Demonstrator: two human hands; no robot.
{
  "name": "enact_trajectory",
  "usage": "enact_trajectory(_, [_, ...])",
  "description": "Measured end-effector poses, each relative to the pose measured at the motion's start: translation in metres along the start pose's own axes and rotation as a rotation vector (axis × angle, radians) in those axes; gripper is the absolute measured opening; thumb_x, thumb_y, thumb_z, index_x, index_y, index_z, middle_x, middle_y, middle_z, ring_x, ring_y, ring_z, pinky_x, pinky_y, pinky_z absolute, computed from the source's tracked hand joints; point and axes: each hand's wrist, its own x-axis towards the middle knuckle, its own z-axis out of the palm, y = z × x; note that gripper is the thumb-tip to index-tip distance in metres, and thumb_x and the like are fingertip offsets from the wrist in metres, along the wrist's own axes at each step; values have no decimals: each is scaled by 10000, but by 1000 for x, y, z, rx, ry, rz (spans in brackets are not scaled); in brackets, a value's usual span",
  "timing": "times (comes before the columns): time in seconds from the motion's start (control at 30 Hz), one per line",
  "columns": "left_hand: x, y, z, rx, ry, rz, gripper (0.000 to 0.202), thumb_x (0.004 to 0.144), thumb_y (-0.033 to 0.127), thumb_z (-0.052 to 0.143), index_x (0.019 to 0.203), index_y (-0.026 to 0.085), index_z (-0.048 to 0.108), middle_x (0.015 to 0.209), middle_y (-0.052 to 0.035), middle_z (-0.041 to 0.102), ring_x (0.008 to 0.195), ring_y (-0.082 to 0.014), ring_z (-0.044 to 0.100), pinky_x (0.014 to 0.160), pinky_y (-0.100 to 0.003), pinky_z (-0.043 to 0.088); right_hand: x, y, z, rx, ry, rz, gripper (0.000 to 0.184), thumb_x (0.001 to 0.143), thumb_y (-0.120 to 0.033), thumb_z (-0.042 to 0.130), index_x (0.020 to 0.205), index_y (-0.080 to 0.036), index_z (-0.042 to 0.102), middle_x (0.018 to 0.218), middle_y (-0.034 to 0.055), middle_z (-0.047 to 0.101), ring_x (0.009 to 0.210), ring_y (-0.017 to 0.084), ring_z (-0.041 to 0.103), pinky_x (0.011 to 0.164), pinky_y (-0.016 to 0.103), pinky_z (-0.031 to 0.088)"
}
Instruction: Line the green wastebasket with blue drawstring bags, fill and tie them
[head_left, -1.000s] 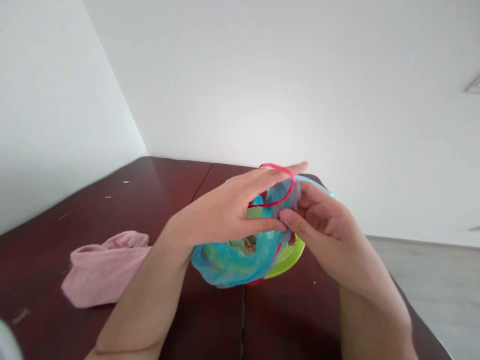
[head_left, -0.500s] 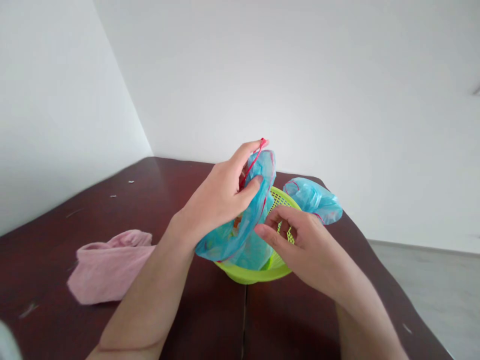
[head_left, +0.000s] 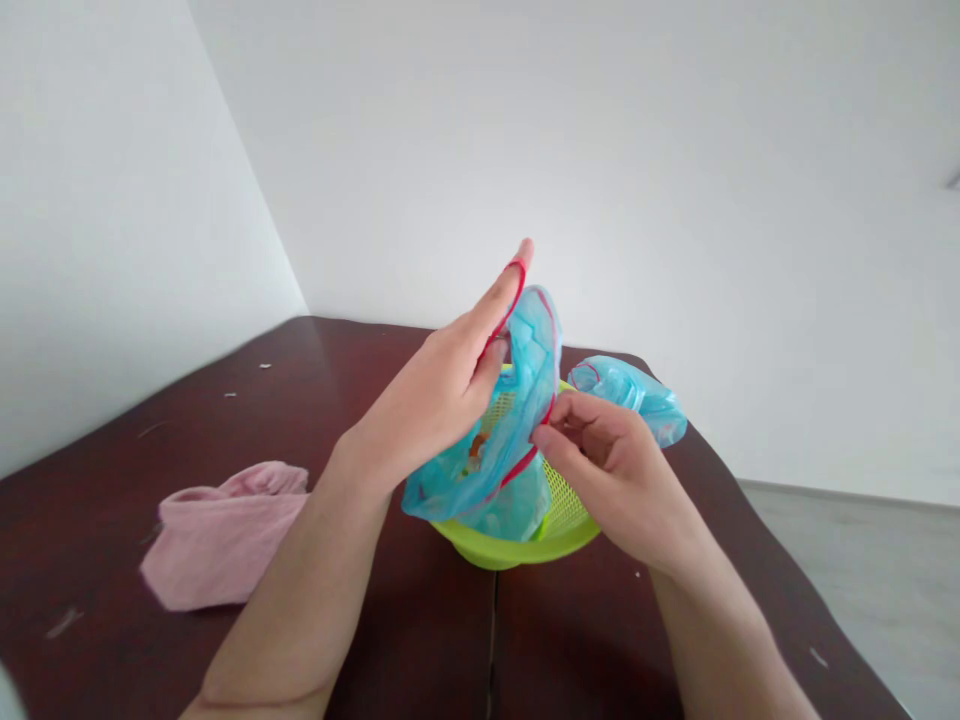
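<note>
Left hand (head_left: 442, 400) holds blue cover (head_left: 534, 360), elastic (head_left: 517, 285) hooked over fingertip. Right hand (head_left: 611, 470) pinches it just below. Stretched further, elastic likely slips off.

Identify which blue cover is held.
The near blue cover, red elastic hooked over the left hand and pinched by the right hand. The other blue cover rests on the green basket, far rim.
</note>
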Motion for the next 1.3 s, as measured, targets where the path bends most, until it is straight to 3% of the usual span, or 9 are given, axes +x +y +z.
enact_trajectory(0.1, [1,-6,-6,37,20,17,638,1111,323,764,1736,366,646,1592,-88,789,1129,-271,794,970,-339,658,-1,3,-11,113,96,-72,285,1129,-440,749,923,-249,702,781,-8,621,700,166,540,659,319,452])
enact_trajectory(0.23, [-2,-1,-4,-48,30,-40,707,1087,288,808,1763,388,627,1335,-76,849,980,-242,769,884,-334,649,0,7,-22,201,203,-95,320,1126,-509,799,956,-251,714,845,10,705,735,173,624,698,318,522])
enact_trajectory(0.43, [-8,17,10,-163,-212,-62,839,1020,345,966,1782,363,615,1231,-90,813,991,-245,772,868,-352,681,2,-5,-16,126,104,-51,429,1084,-619,863,939,-238,729,796,8,695,709,165,640,675,310,566])
enact_trajectory(0.53, [-7,9,7,-188,-323,-121,818,1061,372,925,1798,364,571,1206,-80,789,943,-223,777,743,-302,661,3,-8,-15,101,100,-54,457,1069,-621,888,917,-236,694,738,-17,663,611,133,584,571,277,507])
enact_trajectory(0.67, [-4,-1,1,-107,-358,-123,597,1062,314,891,1631,299,709,1094,-50,763,886,-199,754,737,-282,647,2,-7,-20,108,148,-64,384,1108,-570,859,991,-243,693,635,-64,604,491,102,496,480,249,367])
enact_trajectory(0.8, [-4,-2,5,-35,-335,-96,522,1095,299,845,1599,280,711,1143,-62,778,860,-183,742,744,-283,635,-2,-12,-20,94,88,-45,432,1131,-623,808,976,-231,714,681,-32,680,478,100,523,478,259,388])
enact_trajectory(0.9, [-5,-1,8,-112,-411,-134,565,1101,329,856,1634,279,675,1201,-80,788,874,-189,765,734,-289,644,-3,-15,-18,120,82,-33,415,1102,-589,861,968,-228,707,772,-6,753,476,88,526,451,250,370])
enact_trajectory(1.1, [-5,7,3,-242,-546,-217,611,1156,416,810,1703,237,604,1186,-95,794,976,-221,785,759,-290,651,0,-13,-17,134,95,-68,315,1093,-455,893,956,-218,738,721,-9,728,555,98,560,494,233,414])
enact_trajectory(1.3, [-4,5,4,-122,-446,-197,616,1108,437,869,1647,236,648,1141,-62,751,978,-217,766,841,-322,644,0,-13,-18,143,93,-80,265,1105,-444,887,1024,-209,795,753,8,759,589,102,563,523,243,422])
